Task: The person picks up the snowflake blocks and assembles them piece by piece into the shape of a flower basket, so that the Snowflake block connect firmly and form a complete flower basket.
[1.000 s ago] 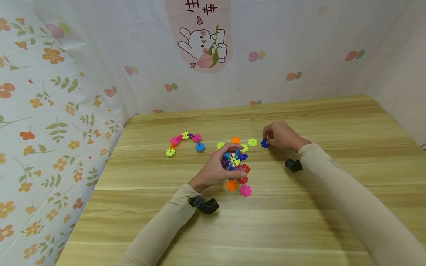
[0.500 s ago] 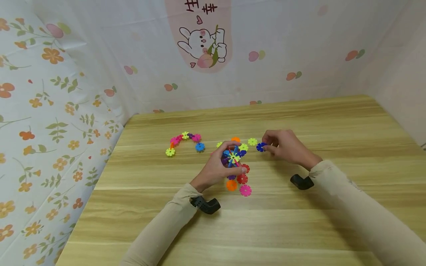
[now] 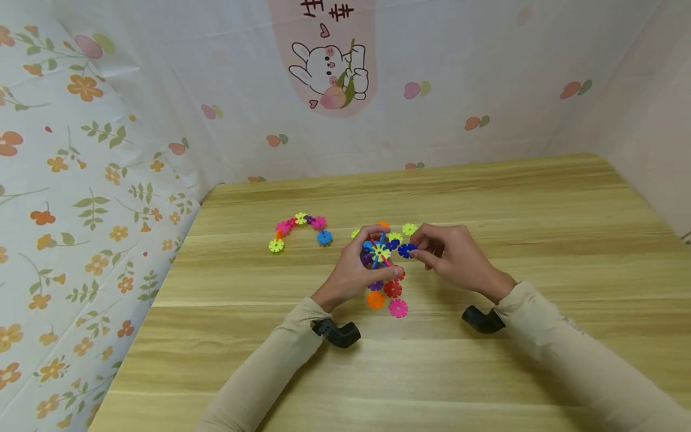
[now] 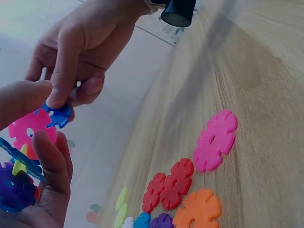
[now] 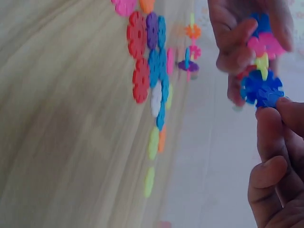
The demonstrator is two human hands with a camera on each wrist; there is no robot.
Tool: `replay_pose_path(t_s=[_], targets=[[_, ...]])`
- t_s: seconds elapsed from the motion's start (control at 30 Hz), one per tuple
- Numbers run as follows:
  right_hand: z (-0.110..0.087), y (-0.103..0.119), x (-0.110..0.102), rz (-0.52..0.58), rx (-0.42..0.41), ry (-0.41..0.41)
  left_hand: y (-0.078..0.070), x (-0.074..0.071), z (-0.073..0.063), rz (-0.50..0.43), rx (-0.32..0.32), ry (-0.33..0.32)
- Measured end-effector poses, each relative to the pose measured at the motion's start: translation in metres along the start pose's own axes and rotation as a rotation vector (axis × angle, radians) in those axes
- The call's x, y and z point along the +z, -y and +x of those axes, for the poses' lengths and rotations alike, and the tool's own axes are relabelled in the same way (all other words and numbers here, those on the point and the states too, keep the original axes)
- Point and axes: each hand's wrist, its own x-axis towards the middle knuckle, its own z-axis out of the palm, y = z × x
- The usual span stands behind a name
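My left hand [image 3: 357, 264] grips a cluster of joined plastic snowflake discs, with a yellow disc [image 3: 380, 252] facing up and blue, purple and pink ones around it. In the left wrist view a pink disc [image 4: 31, 131] of the cluster shows between thumb and fingers. My right hand [image 3: 456, 258] pinches a dark blue snowflake disc [image 3: 407, 250] between thumb and forefinger, close beside a dark blue disc on the cluster's right side. From the right wrist view, the pinched disc overlaps the cluster's blue disc [image 5: 256, 88].
Loose discs lie on the wooden table [image 3: 513, 360] under and around the hands, including an orange disc [image 3: 376, 300], a pink disc [image 3: 398, 308] and a yellow disc [image 3: 409, 229]. Farther left sits a curved chain of joined discs [image 3: 300, 218]. A patterned cloth [image 3: 227, 90] hangs behind.
My right hand has lifted the dark blue disc from the table and brought it left, up to the cluster. The left hand stays nearly in place, turning the cluster slightly.
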Motion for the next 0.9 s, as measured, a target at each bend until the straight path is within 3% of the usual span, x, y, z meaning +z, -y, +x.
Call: replay_pose_path(t_s=[0.37,0.63,0.9], targets=[[0.002,0.008,0.015,-0.049,-0.138,-0.087,-0.003,0.003,0.0,-0.093,-0.004,0.034],[0.002,0.013,0.025,-0.131,-0.227,-0.198,-0.004,0.004,0.0,-0.139,-0.03,0.045],[-0.002,0.013,0.032,-0.084,-0.238,-0.234,-0.005,0.008,-0.002,-0.082,0.001,0.047]])
